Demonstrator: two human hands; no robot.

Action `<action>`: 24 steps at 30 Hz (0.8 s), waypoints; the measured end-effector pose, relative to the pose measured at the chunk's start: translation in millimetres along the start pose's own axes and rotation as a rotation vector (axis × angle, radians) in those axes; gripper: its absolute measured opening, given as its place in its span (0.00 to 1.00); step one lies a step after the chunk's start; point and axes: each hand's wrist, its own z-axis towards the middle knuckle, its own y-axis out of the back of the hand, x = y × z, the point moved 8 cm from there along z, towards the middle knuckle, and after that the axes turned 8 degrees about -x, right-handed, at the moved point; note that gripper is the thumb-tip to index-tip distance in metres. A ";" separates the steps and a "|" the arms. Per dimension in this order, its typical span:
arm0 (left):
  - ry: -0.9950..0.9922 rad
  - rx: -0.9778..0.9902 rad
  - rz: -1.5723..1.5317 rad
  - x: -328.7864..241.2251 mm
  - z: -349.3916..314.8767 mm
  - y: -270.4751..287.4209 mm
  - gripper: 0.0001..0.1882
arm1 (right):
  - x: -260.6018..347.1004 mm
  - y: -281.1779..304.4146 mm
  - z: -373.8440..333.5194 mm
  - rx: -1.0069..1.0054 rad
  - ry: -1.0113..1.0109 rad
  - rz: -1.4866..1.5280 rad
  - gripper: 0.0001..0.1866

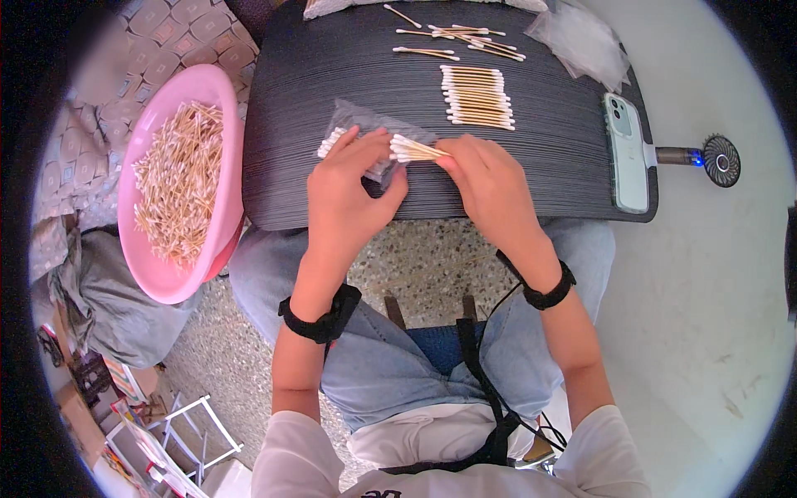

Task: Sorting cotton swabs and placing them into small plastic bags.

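Note:
My right hand [490, 178] pinches a small bundle of wooden cotton swabs [415, 149] by one end, their white tips pointing left. My left hand [349, 183] is closed on a clear plastic bag [353, 112] at the table's near edge. White swab tips show inside the bag, partly hidden by my left fingers. The bundle's tips are right beside the bag's right side; whether they are inside it I cannot tell. Beyond my right hand lies a neat row of cotton swabs [479, 98], side by side. Farther back, several loose swabs [473, 37] are scattered.
A pink basin [229, 124] full of cotton swabs stands left of the dark ridged table [315, 58]. At the table's right are a pile of empty clear bags [581, 41], a phone in a pale case [628, 158] and a small fan [721, 160]. A filled bag [328, 7] lies at the far edge.

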 end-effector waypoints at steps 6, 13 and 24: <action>0.087 0.000 -0.161 7.4 -0.8 0.9 0.08 | 1.8 -0.8 -0.3 0.038 0.018 0.031 0.08; 0.168 -0.048 -0.235 14.1 -1.6 2.1 0.06 | 1.7 -1.8 -0.6 0.021 0.040 -0.003 0.08; 0.100 -0.226 -0.151 5.3 -5.4 2.5 0.06 | 3.9 1.3 -1.9 0.054 -0.003 -0.040 0.07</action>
